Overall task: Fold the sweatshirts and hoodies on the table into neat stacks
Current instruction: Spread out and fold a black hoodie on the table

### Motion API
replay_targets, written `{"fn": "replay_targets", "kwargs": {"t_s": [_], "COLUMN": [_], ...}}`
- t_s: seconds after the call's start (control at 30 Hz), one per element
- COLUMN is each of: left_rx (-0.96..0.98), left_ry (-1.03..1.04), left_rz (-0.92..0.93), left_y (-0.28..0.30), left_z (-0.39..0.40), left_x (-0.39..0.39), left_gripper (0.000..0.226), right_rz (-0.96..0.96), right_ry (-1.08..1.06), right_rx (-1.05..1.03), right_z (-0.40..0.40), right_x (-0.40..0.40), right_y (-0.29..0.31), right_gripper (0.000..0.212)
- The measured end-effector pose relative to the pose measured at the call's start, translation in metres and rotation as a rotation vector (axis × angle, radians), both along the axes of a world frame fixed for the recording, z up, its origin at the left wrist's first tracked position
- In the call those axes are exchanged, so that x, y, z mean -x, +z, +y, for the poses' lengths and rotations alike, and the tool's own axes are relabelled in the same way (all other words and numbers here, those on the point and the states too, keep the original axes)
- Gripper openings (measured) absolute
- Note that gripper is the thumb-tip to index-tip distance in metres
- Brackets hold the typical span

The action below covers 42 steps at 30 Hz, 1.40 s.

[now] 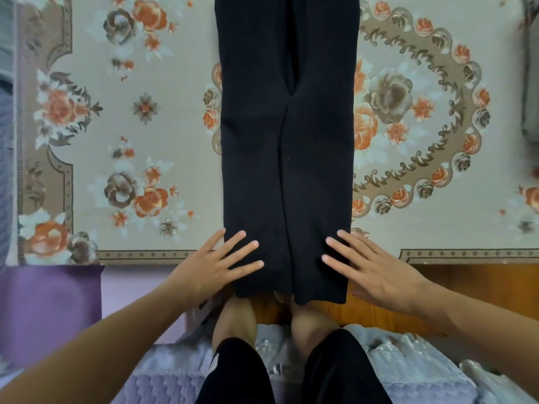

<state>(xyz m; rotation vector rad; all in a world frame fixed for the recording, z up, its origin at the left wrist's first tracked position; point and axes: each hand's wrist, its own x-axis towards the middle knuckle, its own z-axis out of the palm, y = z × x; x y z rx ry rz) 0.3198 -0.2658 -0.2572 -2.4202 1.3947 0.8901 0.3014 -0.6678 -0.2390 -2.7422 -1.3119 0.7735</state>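
The black sweatshirt (287, 158) is being pressed flat on the floral bench (145, 126), sides already folded in, by both hands — left hand (214, 268), right hand (376, 275) — fingers spread, gripping nothing. Lengthwise fold and stacking are probably still waiting.

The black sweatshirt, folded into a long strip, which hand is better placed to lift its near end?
Neither clearly: left hand and right hand both lie flat on the black sweatshirt's near corners, mirrored.

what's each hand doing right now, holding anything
Left hand: open, fingers flat on the near end of the black sweatshirt, holding nothing.
Right hand: open, fingers flat on the same end, holding nothing.
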Motion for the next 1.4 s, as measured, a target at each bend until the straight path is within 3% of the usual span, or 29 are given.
{"fn": "replay_targets", "kwargs": {"t_s": [0.1, 0.27, 0.37, 0.47, 0.53, 0.63, 0.7, 0.8, 0.87, 0.97, 1.03, 1.1, 1.17, 1.27, 1.4], "left_rx": [0.007, 0.135, 0.035, 0.076, 0.206, 0.453, 0.598, 0.883, 0.996, 1.060, 1.014, 0.984, 1.003, 1.001, 1.121], "left_ry": [-0.052, -0.141, -0.120, -0.004, 0.262, 0.992, 1.319, 1.589, 1.651, 1.781, 1.866, 1.953, 1.898, 1.841, 1.835], "left_rz": [-0.045, -0.142, -0.001, 0.236, 0.523, 0.927, 1.048, 1.106, 1.060, 0.786, 0.513, 0.309, 0.210, 0.228, 0.384], "left_y": [-0.013, -0.022, 0.000, 0.031, 0.060, 0.112, 0.132, 0.140, 0.136, 0.105, 0.076, 0.057, 0.055, 0.050, 0.070], "left_z": [-0.016, -0.022, -0.022, -0.027, -0.037, -0.047, -0.046, -0.047, -0.054, -0.063, -0.067, -0.073, -0.081, -0.077, -0.068], "left_x": [-0.005, -0.013, -0.017, -0.022, -0.027, -0.046, -0.077, -0.150, -0.207, -0.278, -0.302, -0.298, -0.277, -0.249, -0.256], "left_gripper": [0.116, 0.095, 0.094, 0.086, 0.073, 0.024, 0.023, 0.033, 0.035, 0.041, 0.066, 0.082, 0.067, 0.036, 0.016], "right_rz": [-0.044, -0.122, -0.064, 0.100, 0.353, 0.615, 0.640, 0.486, 0.346, 0.335, 0.371, 0.243, 0.080, 0.030, 0.045], "right_ry": [0.002, 0.067, 0.100, 0.068, -0.110, -0.535, -0.797, -1.094, -1.240, -1.431, -1.580, -1.610, -1.569, -1.567, -1.552], "right_rx": [0.045, -0.006, -0.039, -0.103, -0.184, -0.400, -0.561, -0.748, -0.851, -0.880, -0.808, -0.636, -0.527, -0.458, -0.677], "right_z": [-0.006, 0.028, 0.023, 0.016, 0.016, 0.022, 0.026, 0.039, 0.048, 0.057, 0.062, 0.068, 0.073, 0.071, 0.067], "right_x": [0.005, -0.017, -0.022, -0.024, -0.032, -0.058, -0.088, -0.155, -0.212, -0.281, -0.302, -0.310, -0.308, -0.297, -0.286], "right_y": [-0.018, -0.043, -0.037, -0.018, 0.008, 0.061, 0.093, 0.110, 0.096, 0.053, 0.023, 0.005, 0.004, 0.011, 0.035], "right_gripper": [0.097, 0.095, 0.087, 0.080, 0.069, 0.031, 0.009, 0.003, 0.014, 0.032, 0.044, 0.052, 0.052, 0.042, 0.023]}}
